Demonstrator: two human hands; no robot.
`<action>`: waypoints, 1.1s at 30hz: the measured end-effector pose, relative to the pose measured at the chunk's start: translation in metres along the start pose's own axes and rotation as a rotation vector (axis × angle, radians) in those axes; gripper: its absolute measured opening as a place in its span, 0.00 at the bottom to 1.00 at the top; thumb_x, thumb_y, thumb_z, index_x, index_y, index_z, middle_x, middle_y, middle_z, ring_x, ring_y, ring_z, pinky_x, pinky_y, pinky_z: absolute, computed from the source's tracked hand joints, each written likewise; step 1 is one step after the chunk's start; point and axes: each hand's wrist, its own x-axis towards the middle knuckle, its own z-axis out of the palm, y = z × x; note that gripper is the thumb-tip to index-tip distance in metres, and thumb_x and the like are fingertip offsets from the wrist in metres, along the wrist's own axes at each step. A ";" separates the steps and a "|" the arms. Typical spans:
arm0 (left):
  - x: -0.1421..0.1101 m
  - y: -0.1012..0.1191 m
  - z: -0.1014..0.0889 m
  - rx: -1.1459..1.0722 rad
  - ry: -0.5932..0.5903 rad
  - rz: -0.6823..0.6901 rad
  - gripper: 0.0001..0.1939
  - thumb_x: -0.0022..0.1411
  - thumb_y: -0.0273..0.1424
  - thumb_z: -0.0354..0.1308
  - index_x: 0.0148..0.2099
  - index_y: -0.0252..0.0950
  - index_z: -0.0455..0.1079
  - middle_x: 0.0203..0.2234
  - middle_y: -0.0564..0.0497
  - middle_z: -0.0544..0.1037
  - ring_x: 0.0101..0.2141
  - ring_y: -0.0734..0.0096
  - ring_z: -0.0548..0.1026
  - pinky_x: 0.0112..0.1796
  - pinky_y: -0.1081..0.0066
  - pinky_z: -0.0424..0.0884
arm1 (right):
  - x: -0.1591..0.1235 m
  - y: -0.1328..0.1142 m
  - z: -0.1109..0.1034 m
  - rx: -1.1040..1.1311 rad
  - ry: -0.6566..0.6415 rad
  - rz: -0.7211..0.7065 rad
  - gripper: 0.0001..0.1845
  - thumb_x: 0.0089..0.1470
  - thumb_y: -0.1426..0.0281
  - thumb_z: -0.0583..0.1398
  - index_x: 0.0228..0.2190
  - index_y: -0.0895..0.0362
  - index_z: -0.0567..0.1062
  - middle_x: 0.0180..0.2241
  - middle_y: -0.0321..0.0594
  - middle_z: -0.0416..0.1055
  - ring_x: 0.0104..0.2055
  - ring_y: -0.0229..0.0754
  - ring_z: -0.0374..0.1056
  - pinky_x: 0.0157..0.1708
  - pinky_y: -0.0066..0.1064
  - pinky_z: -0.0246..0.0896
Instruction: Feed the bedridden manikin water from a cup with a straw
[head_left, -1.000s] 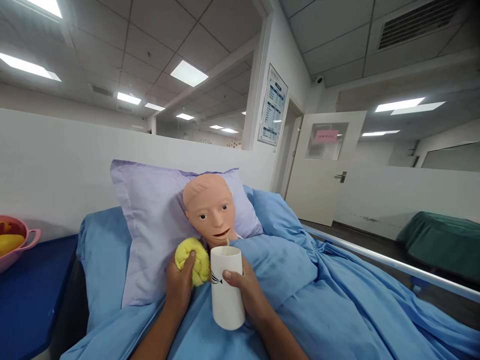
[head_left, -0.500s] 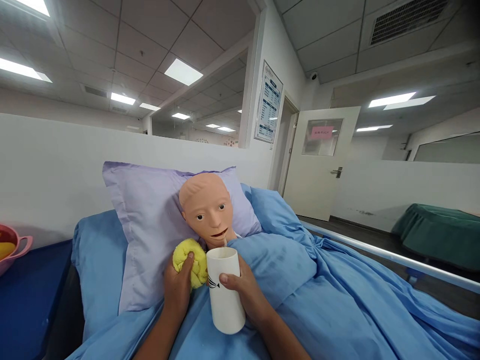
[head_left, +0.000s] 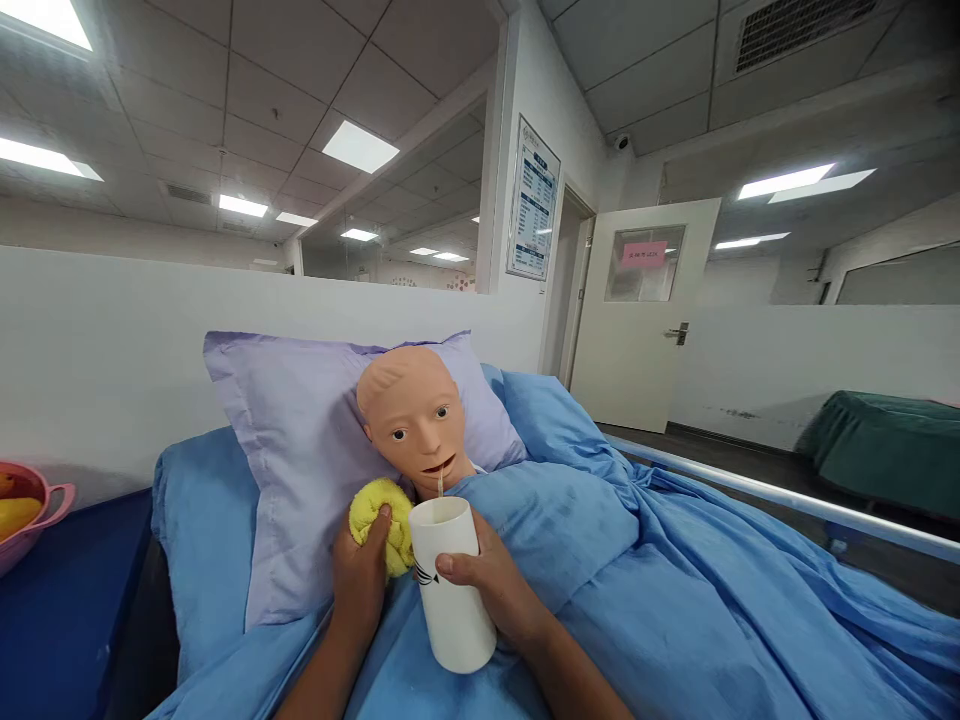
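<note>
– What stands at the near left?
– A pink basket, with something yellow in it, on a dark blue tabletop.
– And far off, right of centre?
– A pale door, swung open, with a pink sign on its window and a metal lever handle.
– Anything on the wall just left of it?
– A framed notice, its print too small to read. A small camera sits high in the corner.
– Overhead?
– Lit ceiling panels, plus a slatted vent at the right.
– And the far right?
– Something draped in green cloth, beyond a pale metal rail.
</note>
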 end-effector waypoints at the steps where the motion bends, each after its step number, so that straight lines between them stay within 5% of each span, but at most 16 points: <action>1: 0.000 0.001 0.000 0.005 0.009 -0.002 0.28 0.53 0.51 0.67 0.46 0.34 0.74 0.36 0.44 0.83 0.35 0.58 0.81 0.35 0.64 0.78 | 0.000 0.000 0.001 0.003 0.004 0.000 0.31 0.39 0.56 0.73 0.43 0.56 0.73 0.33 0.38 0.75 0.33 0.44 0.70 0.32 0.33 0.64; 33: -0.002 0.005 0.001 0.049 0.048 0.032 0.29 0.52 0.49 0.67 0.47 0.31 0.74 0.37 0.43 0.83 0.37 0.57 0.81 0.37 0.64 0.78 | -0.002 -0.001 0.001 0.051 0.072 -0.006 0.30 0.40 0.56 0.72 0.44 0.56 0.74 0.34 0.39 0.75 0.30 0.42 0.71 0.30 0.32 0.66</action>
